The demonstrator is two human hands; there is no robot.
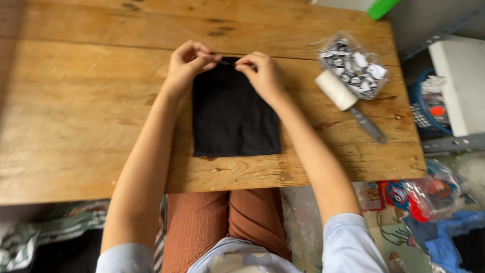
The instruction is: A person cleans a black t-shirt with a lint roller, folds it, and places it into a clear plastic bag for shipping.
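Observation:
A folded black cloth (pixel 233 114) lies flat on the wooden table (pixel 76 111), straight in front of me. My left hand (pixel 187 63) pinches its far left corner. My right hand (pixel 262 73) pinches the far edge just to the right of it. Between the two hands, at the cloth's far edge, a small thin thing shows (pixel 225 62); I cannot tell what it is.
A white lint roller with a grey handle (pixel 346 101) lies to the right of the cloth. Behind it sits a clear bag of black-and-white tags (pixel 353 65). Off the table's right edge are a blue basket (pixel 429 108), a white box and bagged items on the floor.

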